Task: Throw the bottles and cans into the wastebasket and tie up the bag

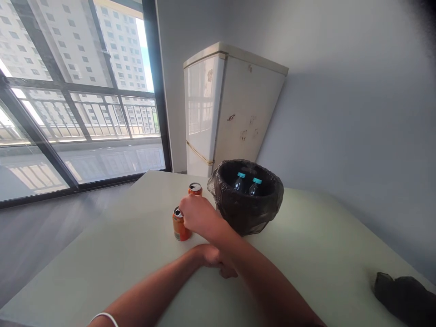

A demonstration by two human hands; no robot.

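Two orange drink cans stand upright on the pale table, the front can (180, 225) nearer me and the rear can (195, 187) behind it. Both tops show dark drinking holes. My right hand (198, 212) is closed at the upper right side of the front can, covering part of its rim; its fingertips are hidden. It also blocks the lower part of the rear can. My left hand (211, 256) rests low over the table, fingers curled, partly covered by my crossing right forearm. I see nothing in it. A white band circles my left wrist area.
A bin lined with a dark bag (245, 213) stands right of the cans, holding two clear bottles with teal caps (241, 175). Crumpled black material (405, 297) lies at the table's right edge. Behind are a white fridge (238, 104) and glass doors (85, 113).
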